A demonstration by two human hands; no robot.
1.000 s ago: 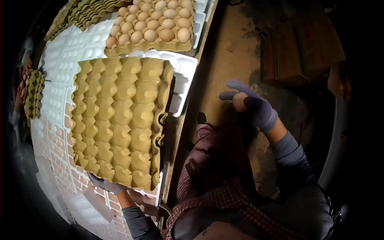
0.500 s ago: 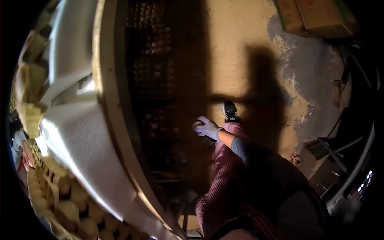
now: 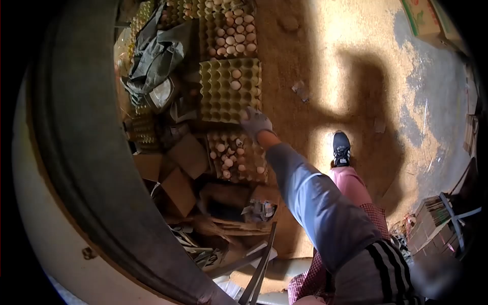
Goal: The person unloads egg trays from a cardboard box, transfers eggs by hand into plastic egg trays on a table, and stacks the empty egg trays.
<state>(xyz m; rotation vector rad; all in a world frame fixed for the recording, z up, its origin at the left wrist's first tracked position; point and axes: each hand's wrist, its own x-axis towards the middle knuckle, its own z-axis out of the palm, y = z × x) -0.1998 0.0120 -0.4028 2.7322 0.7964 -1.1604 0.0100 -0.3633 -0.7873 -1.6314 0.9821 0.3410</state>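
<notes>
My right hand (image 3: 255,125), in a pale glove, reaches down to the near right corner of a cardboard egg tray (image 3: 216,91). Its fingers are curled; whatever they hold is hidden. Two eggs (image 3: 236,80) sit in that tray, one behind the other, among bare cups. Just nearer lies a darker egg tray (image 3: 252,170) with loose eggs (image 3: 228,162) scattered over it. Beyond, another tray is filled with several rows of eggs (image 3: 240,38). My left hand is out of view.
A pale-edged ledge (image 3: 56,203) curves along the left. Dark crumpled sheeting (image 3: 157,61) and open cardboard boxes (image 3: 178,188) lie left of the trays. My shoe (image 3: 341,149) stands on the sunlit floor. Cartons (image 3: 424,20) are at the far right, flattened cardboard (image 3: 432,223) at the near right.
The view has swung left and brightened, showing the trays clearly. My right hand, with a rounded thing at its fingers earlier, has moved away from my leg to the tray's corner.
</notes>
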